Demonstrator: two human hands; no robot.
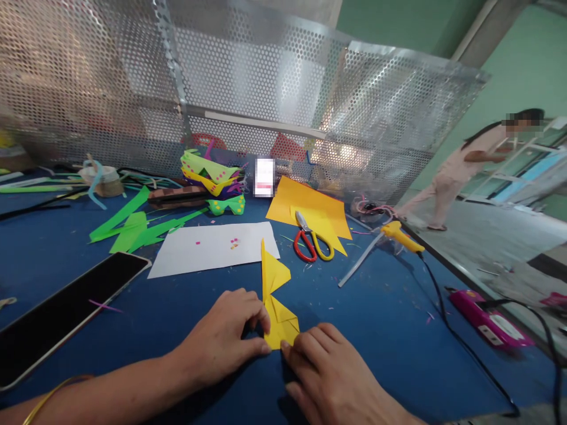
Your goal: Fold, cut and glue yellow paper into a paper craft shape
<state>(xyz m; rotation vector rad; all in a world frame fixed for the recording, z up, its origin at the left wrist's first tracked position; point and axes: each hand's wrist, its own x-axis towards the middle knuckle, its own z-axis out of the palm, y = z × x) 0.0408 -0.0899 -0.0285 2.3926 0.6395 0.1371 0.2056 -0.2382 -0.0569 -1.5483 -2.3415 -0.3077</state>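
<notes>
Both hands, left hand [230,333] and right hand [325,369], are pinching a folded yellow paper [278,310] at six o'clock on the blue table [390,319], where uneven finger pressure could be skewing the crease.

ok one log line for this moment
left hand pressing yellow folded paper | right hand pressing its lower edge | scissors idle

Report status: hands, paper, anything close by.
Left hand and right hand both pressing the folded yellow paper on the blue table. White sheet just beyond, scissors apart.
</notes>
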